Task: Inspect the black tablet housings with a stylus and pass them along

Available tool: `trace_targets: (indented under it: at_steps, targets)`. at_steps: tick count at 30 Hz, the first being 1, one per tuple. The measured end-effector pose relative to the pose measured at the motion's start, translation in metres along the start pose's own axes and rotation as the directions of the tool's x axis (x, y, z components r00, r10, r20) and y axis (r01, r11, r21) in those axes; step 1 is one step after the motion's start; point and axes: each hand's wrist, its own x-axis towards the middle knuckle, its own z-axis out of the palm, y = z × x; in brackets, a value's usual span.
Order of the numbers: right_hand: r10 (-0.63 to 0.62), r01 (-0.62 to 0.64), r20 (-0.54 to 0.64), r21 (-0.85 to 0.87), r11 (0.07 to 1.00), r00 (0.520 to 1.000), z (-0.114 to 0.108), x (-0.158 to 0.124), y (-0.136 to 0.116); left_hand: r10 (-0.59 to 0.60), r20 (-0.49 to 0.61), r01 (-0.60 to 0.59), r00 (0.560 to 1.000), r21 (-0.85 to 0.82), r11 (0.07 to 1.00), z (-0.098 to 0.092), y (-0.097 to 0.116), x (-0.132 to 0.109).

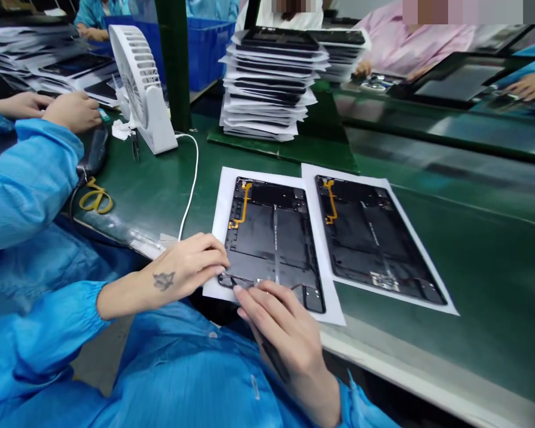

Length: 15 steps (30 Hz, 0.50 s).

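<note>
Two black tablet back panels lie side by side on white sheets on the green bench. The nearer panel (274, 241) has an orange flex cable at its upper left. My left hand (189, 267) rests on that panel's lower left corner, fingers curled and pressing down. My right hand (283, 333) holds a thin dark tool like a pen, its tip on the panel's bottom edge. The second panel (374, 238) lies untouched to the right.
A tall stack of panels between white sheets (271, 83) stands behind. A white desk fan (142, 89) with a white cable sits at left, near yellow-handled scissors (96, 199). A co-worker's blue sleeve and hands (49, 113) are at left; other people work across the bench.
</note>
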Motion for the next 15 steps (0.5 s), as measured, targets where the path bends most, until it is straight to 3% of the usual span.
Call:
trace_targets:
  at_steps: [3, 11, 15]
  targets:
    - [-0.026, 0.025, -0.025, -0.047, 0.999, 0.999, 0.005, 0.0, 0.0, -0.005, -0.035, 0.007, 0.999, 0.053, 0.999, 0.005, 0.001, -0.004]
    - [0.046, -0.049, -0.033, -0.093, 0.994, 0.998, 0.008, 0.006, -0.01, -0.015, -0.159, 0.036, 0.987, 0.128, 0.991, 0.017, 0.008, -0.007]
    - [0.036, -0.049, -0.112, -0.116, 0.992, 0.993, 0.012, 0.005, -0.006, 0.05, -0.221, -0.03, 0.974, 0.091, 0.995, 0.026, -0.018, -0.021]
